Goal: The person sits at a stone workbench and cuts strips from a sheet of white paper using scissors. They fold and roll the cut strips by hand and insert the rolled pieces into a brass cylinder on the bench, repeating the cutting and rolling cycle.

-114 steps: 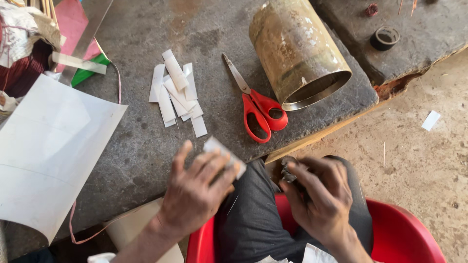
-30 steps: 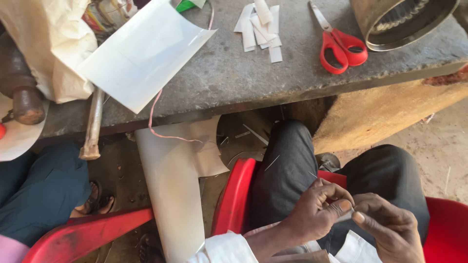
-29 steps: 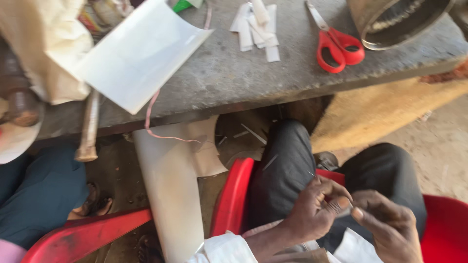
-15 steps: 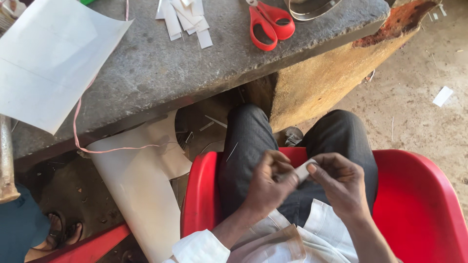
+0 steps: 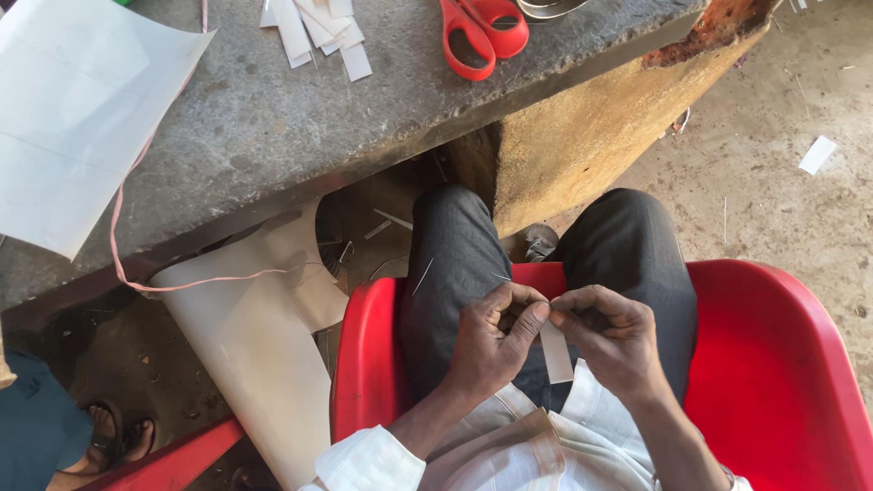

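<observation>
My left hand (image 5: 496, 338) and my right hand (image 5: 609, 335) meet over my lap, above the red plastic chair (image 5: 773, 364). Both pinch the top of a small white paper strip (image 5: 556, 353) that hangs down between them. A thin needle-like sliver sticks out near my left hand's knuckles. On the grey stone slab (image 5: 300, 136) above my knees lie several more white strips (image 5: 314, 27) and red-handled scissors (image 5: 477, 32).
A large white sheet (image 5: 73, 109) lies on the slab's left part, with a pink cord (image 5: 123, 264) trailing off the edge. A rolled white sheet (image 5: 245, 336) leans under the slab. Another person's leg and sandalled foot (image 5: 105, 436) show at lower left. A metal can's rim (image 5: 546, 7) sits at the top.
My view has dropped from the slab top to my lap. My hands, earlier at the slab's edge, have come together over my thighs, and the white strip now hangs between them.
</observation>
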The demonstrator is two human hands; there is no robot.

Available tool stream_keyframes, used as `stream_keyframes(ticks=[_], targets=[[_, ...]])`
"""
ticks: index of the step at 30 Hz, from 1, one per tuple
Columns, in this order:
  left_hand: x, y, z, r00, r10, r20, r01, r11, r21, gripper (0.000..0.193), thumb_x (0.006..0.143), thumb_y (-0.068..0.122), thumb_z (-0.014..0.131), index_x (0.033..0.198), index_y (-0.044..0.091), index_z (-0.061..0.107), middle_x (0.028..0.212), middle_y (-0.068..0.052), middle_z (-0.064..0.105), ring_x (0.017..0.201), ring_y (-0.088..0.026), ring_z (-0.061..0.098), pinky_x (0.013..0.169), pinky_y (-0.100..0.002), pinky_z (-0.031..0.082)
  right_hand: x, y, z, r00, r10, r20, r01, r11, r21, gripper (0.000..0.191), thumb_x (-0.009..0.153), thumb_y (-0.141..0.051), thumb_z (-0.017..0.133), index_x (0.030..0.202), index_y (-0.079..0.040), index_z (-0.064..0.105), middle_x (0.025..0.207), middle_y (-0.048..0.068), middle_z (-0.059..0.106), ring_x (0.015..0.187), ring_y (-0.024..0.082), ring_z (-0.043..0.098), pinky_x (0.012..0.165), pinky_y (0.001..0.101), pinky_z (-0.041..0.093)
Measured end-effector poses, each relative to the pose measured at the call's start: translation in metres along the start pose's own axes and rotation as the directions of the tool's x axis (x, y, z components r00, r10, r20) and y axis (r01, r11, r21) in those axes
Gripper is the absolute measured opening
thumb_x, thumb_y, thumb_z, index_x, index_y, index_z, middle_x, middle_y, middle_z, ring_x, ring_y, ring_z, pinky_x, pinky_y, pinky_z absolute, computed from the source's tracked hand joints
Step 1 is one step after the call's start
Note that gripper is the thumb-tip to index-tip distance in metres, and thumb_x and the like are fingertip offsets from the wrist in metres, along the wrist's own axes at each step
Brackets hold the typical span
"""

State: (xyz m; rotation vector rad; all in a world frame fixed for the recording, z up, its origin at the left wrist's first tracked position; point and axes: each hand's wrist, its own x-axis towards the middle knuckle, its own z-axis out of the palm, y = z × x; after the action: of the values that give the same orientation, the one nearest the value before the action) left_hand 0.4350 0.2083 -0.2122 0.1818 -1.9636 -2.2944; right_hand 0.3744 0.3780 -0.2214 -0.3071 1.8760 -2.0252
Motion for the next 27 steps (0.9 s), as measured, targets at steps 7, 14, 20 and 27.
stream_keyframes(ticks=[7, 14, 20, 27], targets=[[-0.001, 0.004, 0.001, 0.998, -0.047, -0.032, 0.047, 0.999, 0.0, 0.013, 0.102, 0.012, 0.068, 0.106, 0.0, 0.071, 0.081, -0.001, 0.069, 0.07, -0.002, 0.064, 0.063, -0.02, 0.056, 0.0, 0.014, -0.001, 0.998, -0.063, -0.032, 0.062, 0.998, -0.027, 0.013, 0.087, 0.004, 0.076, 0.101, 0.004, 0.077, 0.093, 0.007, 0.077, 0.088, 0.009, 0.07, 0.079, 0.0248, 0.06], [-0.004, 0.006, 0.002, 0.992, 0.123, -0.022, -0.12, 0.986, 0.116, 0.008, 0.1, 0.005, 0.069, 0.104, -0.001, 0.071, 0.091, -0.006, 0.075, 0.084, -0.005, 0.069, 0.072, -0.022, 0.059, 0.0, 0.006, -0.011, 0.994, -0.092, 0.057, 0.091, 0.996, 0.013, 0.019, 0.084, 0.004, 0.077, 0.104, 0.005, 0.077, 0.097, 0.009, 0.078, 0.089, 0.01, 0.072, 0.081, 0.0245, 0.06], [-0.005, 0.016, 0.005, 0.979, 0.203, -0.019, -0.197, 0.965, 0.175, 0.006, 0.098, 0.002, 0.071, 0.103, -0.002, 0.07, 0.092, -0.009, 0.075, 0.085, -0.008, 0.07, 0.073, -0.024, 0.059, -0.003, 0.002, -0.009, 0.986, -0.16, 0.042, 0.163, 0.981, -0.102, 0.015, 0.084, 0.002, 0.079, 0.099, 0.003, 0.078, 0.093, 0.007, 0.078, 0.087, 0.008, 0.071, 0.078, 0.0227, 0.059], [-0.008, 0.022, 0.004, 0.954, 0.3, -0.015, -0.277, 0.896, 0.346, 0.008, 0.101, 0.008, 0.067, 0.099, 0.0, 0.068, 0.089, -0.007, 0.074, 0.081, -0.007, 0.071, 0.07, -0.024, 0.056, -0.011, 0.006, 0.004, 0.984, -0.174, -0.045, 0.168, 0.978, -0.124, 0.007, 0.089, -0.001, 0.077, 0.096, 0.002, 0.076, 0.085, 0.002, 0.074, 0.08, 0.004, 0.064, 0.07, 0.0194, 0.053]])
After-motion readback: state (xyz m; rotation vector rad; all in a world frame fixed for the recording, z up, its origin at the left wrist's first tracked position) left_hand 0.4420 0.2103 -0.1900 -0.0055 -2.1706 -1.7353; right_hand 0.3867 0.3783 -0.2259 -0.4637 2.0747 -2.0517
